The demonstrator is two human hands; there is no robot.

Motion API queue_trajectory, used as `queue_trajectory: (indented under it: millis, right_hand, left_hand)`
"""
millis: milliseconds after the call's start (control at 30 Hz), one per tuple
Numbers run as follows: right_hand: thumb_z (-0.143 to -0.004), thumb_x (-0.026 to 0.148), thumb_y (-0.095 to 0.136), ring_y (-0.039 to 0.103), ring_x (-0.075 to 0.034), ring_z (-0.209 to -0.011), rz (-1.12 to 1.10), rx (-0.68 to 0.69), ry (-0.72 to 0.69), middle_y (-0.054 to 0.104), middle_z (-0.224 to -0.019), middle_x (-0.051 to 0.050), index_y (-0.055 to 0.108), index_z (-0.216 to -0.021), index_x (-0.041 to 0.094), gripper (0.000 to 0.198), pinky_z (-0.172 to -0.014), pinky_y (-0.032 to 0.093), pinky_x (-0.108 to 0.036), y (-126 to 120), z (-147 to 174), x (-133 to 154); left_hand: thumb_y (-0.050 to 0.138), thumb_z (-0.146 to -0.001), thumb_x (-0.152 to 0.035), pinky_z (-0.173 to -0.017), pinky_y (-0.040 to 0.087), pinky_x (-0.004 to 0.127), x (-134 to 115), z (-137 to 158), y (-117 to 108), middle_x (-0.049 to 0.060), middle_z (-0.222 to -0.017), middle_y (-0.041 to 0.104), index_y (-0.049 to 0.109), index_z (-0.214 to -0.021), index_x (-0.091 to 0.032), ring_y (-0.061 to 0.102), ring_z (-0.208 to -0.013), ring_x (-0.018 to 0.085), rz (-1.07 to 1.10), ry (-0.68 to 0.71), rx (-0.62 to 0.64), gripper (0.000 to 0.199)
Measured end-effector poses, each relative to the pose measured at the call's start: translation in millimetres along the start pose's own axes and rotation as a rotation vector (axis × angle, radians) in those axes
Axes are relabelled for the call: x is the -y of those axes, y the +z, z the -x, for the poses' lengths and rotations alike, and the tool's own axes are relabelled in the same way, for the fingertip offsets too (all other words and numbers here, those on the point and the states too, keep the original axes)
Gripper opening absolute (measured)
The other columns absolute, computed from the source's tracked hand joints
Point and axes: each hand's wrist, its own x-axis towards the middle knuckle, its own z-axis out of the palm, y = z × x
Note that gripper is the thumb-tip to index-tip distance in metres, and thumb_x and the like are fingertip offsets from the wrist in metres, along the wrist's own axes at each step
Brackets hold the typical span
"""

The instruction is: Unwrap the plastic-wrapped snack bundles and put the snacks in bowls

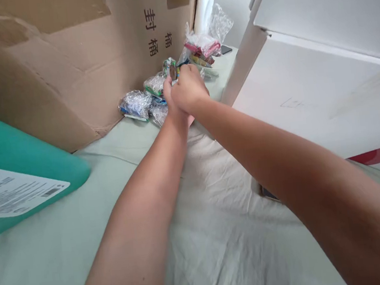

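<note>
Both my arms stretch forward, and the hands meet at a pile of small packets in clear plastic wrap (136, 104). My right hand (190, 87) has its fingers curled down and crosses in front of my left hand. What it grips is hidden. Of my left hand (170, 95), mainly the thumb and wrist show; its other fingers are covered by the right hand. A small green and brown wrapped packet (170, 67) is just beyond the left thumb. Whether either hand holds it, I cannot tell. Another green-edged packet (154, 85) lies left of the thumb.
A large cardboard box (103, 74) stands behind the packets. White boxes or panels (326, 89) rise on the right. A green container with a label (26, 149) is at left. Pink packets (202, 46) and a dark flat object (226, 49) lie farther back on the pale cloth (118, 239).
</note>
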Motion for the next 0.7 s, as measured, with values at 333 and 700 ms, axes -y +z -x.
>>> queue_trajectory:
  millis: [333, 700]
  right_hand:
    - [-0.099, 0.031, 0.053, 0.01, -0.043, -0.159, 0.345, 0.018, 0.143, 0.049, -0.148, -0.023, 0.067, -0.118, 0.012, 0.031, -0.123, 0.007, -0.072, 33.4, -79.3, -45.2]
    - [-0.095, 0.033, 0.06, 0.027, -0.04, -0.155, 0.583, 0.098, 0.338, 0.029, -0.165, -0.03, 0.061, -0.135, -0.005, 0.055, -0.123, 0.02, -0.055, 16.0, -67.3, -33.9]
  left_hand:
    - [0.017, -0.105, -0.05, -0.106, 0.054, 0.043, 9.7, -8.4, -9.8, 0.011, -0.097, 0.075, 0.069, -0.102, -0.014, 0.065, -0.13, 0.027, 0.021, -0.09, 0.067, 0.064]
    - [0.028, -0.103, -0.061, -0.104, 0.056, 0.038, 0.3, -0.2, -5.2, 0.013, -0.097, 0.075, 0.067, -0.096, -0.014, 0.066, -0.126, 0.028, 0.064, -0.208, 0.029, 0.062]
